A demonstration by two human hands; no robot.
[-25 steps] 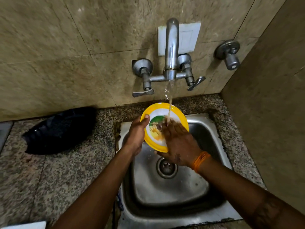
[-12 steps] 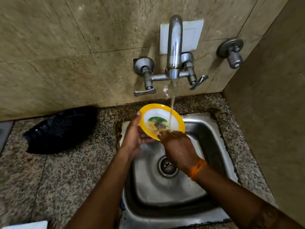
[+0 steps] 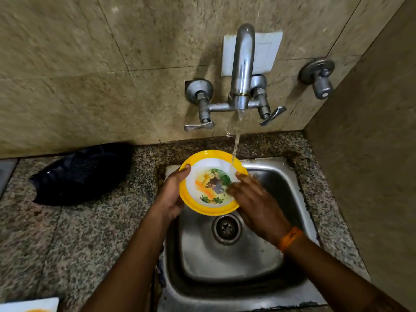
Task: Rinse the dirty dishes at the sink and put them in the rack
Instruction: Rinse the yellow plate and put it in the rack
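A small yellow-rimmed plate (image 3: pixel 211 199) with a colourful picture in its white centre is held over the steel sink (image 3: pixel 290 188). My left hand (image 3: pixel 172 197) grips its left rim, thumb on the top edge. My right hand (image 3: pixel 252 199) lies on the plate's right side, fingers spread across its face and blurred. Water runs from the wall tap (image 3: pixel 242 68) onto the plate's upper right part. No rack is in view.
A black plastic bag (image 3: pixel 83 172) lies on the granite counter (image 3: pixel 67 244) to the left of the sink. A white and orange object (image 3: pixel 29 306) peeks in at the bottom left corner. A second valve (image 3: pixel 319 77) sticks out of the wall at right, beside the side wall.
The plate has dropped lower over the sink and tilted to face me more. My right hand slid from the plate's lower edge to its right side, leaving the picture uncovered.
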